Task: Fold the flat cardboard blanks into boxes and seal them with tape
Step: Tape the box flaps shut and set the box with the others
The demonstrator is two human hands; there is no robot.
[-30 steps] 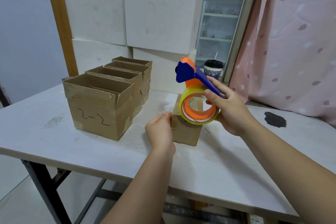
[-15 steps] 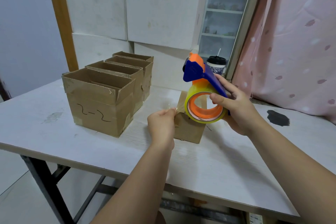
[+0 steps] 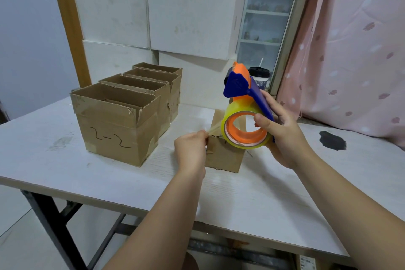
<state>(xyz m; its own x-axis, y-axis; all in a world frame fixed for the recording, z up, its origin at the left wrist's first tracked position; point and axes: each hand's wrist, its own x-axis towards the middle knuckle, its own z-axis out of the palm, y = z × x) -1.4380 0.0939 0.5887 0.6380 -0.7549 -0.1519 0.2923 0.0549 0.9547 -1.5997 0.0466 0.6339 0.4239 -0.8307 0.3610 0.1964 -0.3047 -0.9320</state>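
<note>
Done so far: four boxes (image 3: 122, 120) were found folded up and lined in a row on the table (image 3: 65, 171). Tape patches showed on their sides and the tops were left open.
In hand: a small box (image 3: 223, 155) was parked just right of the row, closed face up, and it was judged to be mid-taping.
Left to do: the strip hadn't been laid down on the small box yet, so sticking and cutting were reckoned to be the remaining steps. No flat blanks could be spotted, so how many were left couldn't be told.
Left hand (image 3: 192, 149): the tape end (image 3: 213, 128) was pinched in the fingertips, right at the small box's near top edge.
Right hand (image 3: 282, 133): the dispenser (image 3: 243, 103) was gripped by its blue handle and held just above the small box, with the thumb pressed on the roll's rim.
Tape: a short strip was stretched taut from roll to pinch.
Open boxes: only inner flaps could be made out in the front one. The bottoms were hidden and nothing was seen inside.
Cup (image 3: 259, 78): lidded, with a straw, stood at the back, contents hidden.
</note>
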